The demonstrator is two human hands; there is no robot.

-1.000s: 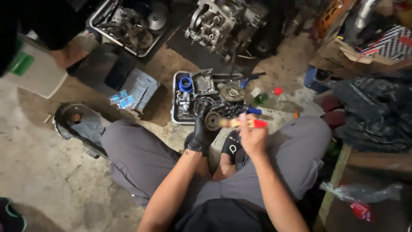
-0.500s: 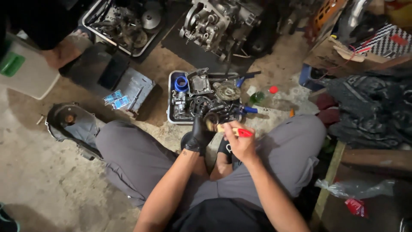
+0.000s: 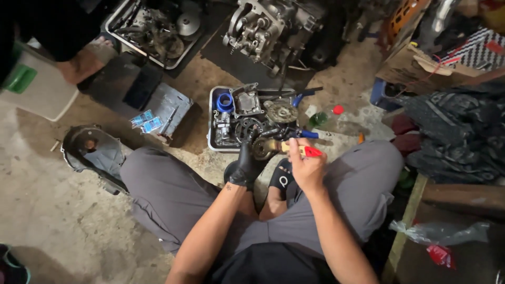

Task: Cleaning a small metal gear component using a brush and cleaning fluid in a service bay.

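The left hand (image 3: 246,164), in a black glove with a dull rubbery look, was closed around a small round metal part (image 3: 261,149), greasy and brownish, held just above the near edge of a shallow white tray (image 3: 211,118). The bare right hand (image 3: 306,167) pinched a brush with a red handle (image 3: 304,151), fingers wrapped fully about it. The brush's long axis ran nearly level from right to left, its pale tip touching the round part and its red end pointing out to the right past the thumb.

The tray, rectangular with rounded corners, was crowded with dark oily metal pieces: a blue plastic ring (image 3: 224,102), a toothed disc (image 3: 281,111) and blocky castings. Both hands worked between the person's raised knees in grey trousers (image 3: 168,189), which closed in the space on either side; the only free room lay forward over the tray.

Farther off on the rough concrete floor (image 3: 47,221) stood a ribbed aluminium engine block (image 3: 268,26) and a second tray of parts (image 3: 155,29). A curved dark engine cover (image 3: 89,152) lay to the left, well apart. A crumpled black plastic sheet (image 3: 457,131) filled the right side, beside a cardboard box (image 3: 421,66).
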